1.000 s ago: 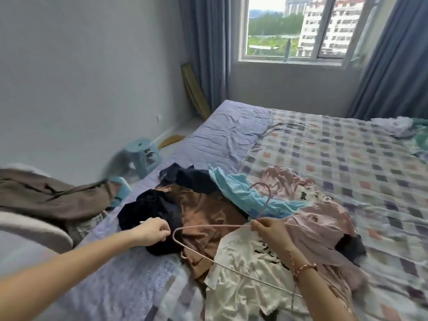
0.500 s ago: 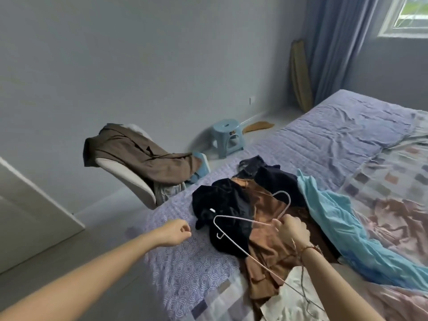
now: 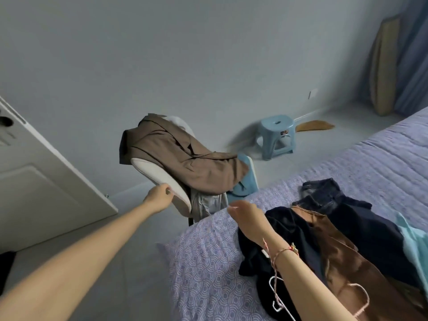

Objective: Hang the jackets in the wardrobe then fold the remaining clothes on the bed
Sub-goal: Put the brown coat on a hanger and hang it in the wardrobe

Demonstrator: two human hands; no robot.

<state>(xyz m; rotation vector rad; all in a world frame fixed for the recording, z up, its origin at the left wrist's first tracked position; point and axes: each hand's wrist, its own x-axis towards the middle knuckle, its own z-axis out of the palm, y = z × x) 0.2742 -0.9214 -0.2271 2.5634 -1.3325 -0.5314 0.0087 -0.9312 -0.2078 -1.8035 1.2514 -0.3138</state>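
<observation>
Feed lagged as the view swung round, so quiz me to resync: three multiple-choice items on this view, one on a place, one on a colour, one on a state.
1. Where is the brown jacket?
A on the floor
B draped over the white chair
C hung on the door

2. What colour is the stool?
A light blue
B red
C black

3. What state is the right hand in?
A pinching cloth
B open, holding nothing
C curled in a fist

Answers: 1 B, it lies across the chair's back and seat. 2 A, it is pale blue plastic. 3 B, its fingers are relaxed, and the hanger lies on the clothes.
</observation>
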